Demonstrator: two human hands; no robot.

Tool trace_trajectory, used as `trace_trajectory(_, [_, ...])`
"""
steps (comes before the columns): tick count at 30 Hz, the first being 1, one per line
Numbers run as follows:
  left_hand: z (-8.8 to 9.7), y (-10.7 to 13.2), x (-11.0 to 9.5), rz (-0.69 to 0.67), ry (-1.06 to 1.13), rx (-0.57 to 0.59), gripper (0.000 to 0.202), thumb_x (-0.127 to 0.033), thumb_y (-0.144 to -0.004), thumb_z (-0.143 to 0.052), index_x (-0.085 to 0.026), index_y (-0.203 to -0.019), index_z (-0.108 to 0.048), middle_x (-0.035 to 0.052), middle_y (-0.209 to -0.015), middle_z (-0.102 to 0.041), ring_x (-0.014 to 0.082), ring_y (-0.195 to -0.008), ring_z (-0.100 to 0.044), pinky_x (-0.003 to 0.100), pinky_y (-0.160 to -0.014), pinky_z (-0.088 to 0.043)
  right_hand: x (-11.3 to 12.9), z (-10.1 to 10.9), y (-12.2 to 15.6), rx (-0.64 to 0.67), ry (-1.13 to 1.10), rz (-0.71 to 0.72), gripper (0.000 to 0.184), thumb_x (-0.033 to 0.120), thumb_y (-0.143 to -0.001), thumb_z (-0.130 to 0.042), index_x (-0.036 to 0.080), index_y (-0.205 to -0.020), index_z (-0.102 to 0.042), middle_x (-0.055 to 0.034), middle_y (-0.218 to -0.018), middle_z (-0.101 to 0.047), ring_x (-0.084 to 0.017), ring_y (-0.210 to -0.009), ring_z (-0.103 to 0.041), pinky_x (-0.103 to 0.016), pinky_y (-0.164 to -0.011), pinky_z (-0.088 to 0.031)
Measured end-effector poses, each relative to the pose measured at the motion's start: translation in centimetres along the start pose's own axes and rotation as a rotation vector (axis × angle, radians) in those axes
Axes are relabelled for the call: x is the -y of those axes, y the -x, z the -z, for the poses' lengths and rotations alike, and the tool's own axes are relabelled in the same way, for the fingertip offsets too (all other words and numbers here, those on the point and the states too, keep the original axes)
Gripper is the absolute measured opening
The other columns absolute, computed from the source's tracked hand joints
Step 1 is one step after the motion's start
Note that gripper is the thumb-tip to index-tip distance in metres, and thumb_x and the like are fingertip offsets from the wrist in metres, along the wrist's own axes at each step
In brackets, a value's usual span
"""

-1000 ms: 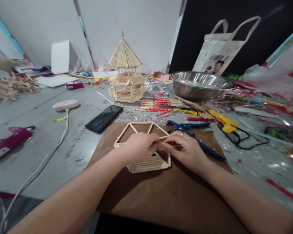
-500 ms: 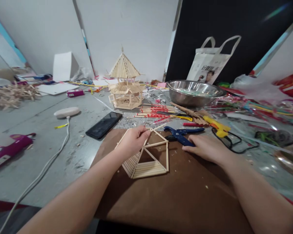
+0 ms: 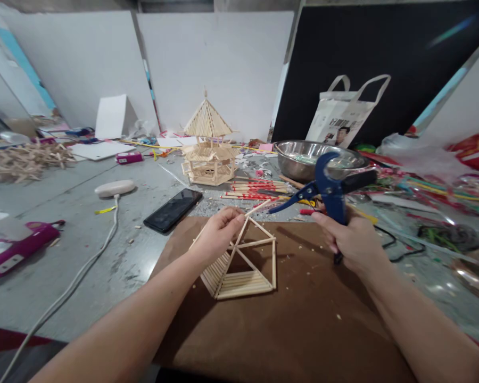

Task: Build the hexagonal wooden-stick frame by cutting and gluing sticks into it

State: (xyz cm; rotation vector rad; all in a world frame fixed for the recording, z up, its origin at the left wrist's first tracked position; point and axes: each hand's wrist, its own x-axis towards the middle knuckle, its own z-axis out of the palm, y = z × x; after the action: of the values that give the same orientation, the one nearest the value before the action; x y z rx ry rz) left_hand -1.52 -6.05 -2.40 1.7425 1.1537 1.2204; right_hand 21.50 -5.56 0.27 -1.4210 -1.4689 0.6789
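Observation:
My left hand (image 3: 221,230) is closed in a pinch on a thin wooden stick (image 3: 259,207), whose free end points up and right. Below it lies a six-sided frame of wooden sticks (image 3: 245,284), its spokes meeting at a raised middle. Rows of sticks fill two of its sections; the right-hand ones are bare outlines. My left hand hides the frame's far left part. To the right, my right hand (image 3: 355,239) is wrapped round a blue pipe cutter (image 3: 330,186), lifted above the brown sheet (image 3: 303,319), its hooked jaw upward and apart from the stick.
A finished stick pagoda (image 3: 208,141) stands behind. Red-tipped sticks (image 3: 259,187) and a steel bowl (image 3: 299,165) lie farther back. A phone (image 3: 173,210) rests left of the sheet, beside a white cable (image 3: 99,247) and purple power strip (image 3: 27,244). A yellow glue gun is partly hidden behind my right hand.
My right hand has taken hold of the blue pipe cutter and raised it off the sheet, turning it upright. My left hand stays at the frame with the stick. The view has tilted up slightly.

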Motion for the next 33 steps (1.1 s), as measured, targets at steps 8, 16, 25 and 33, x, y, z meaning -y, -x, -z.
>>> trace_trajectory(8, [-0.4, 0.4, -0.7, 0.075, 0.214, 0.191, 0.024, -0.032, -0.078, -0.04, -0.014, -0.062, -0.044, 0.0066, -0.106, -0.05, 0.0144, -0.098, -0.044, 0.028, -0.086, -0.03, -0.5, -1.5, 1.3, 0.346, -0.605, -0.286, 0.015, 0.028, -0.066, -0.056, 0.019, -0.077, -0.05, 0.0075, -0.04, -0.043, -0.007, -0.031, -0.038, -0.019, -0.03, -0.026])
trace_trajectory(16, [-1.2, 0.8, -0.9, 0.15, 0.286, 0.226, 0.024, -0.034, -0.075, -0.045, -0.013, -0.063, -0.044, -0.0029, -0.064, -0.044, 0.0065, -0.059, -0.038, 0.02, -0.059, -0.031, -0.6, -2.1, 1.8, 0.329, -0.697, -0.382, 0.008, 0.023, -0.06, -0.053, 0.02, -0.055, -0.048, 0.0081, -0.032, -0.033, -0.006, -0.027, -0.029, -0.02, -0.028, -0.028])
trace_trajectory(25, [-1.8, 1.3, -1.2, 0.159, 0.499, 0.289, 0.025, -0.037, -0.074, -0.046, -0.014, -0.064, -0.043, 0.0006, -0.077, -0.049, 0.0072, -0.064, -0.044, 0.019, -0.059, -0.035, -0.6, -3.4, 2.8, 0.554, -0.815, -0.231, 0.019, 0.014, -0.058, -0.046, 0.023, -0.072, -0.056, -0.0015, -0.091, -0.059, -0.018, -0.083, -0.054, -0.035, -0.071, -0.044])
trace_trajectory(33, [-2.7, 1.5, -1.7, 0.031, 0.342, 0.244, 0.024, -0.035, -0.077, -0.041, -0.015, -0.065, -0.045, 0.0045, -0.095, -0.051, 0.0144, -0.092, -0.046, 0.027, -0.081, -0.035, 0.2, -3.9, 3.4, 0.527, -0.747, -0.232, 0.027, 0.018, -0.055, -0.04, 0.021, -0.077, -0.056, -0.0042, -0.074, -0.059, -0.013, -0.052, -0.05, -0.026, -0.043, -0.039])
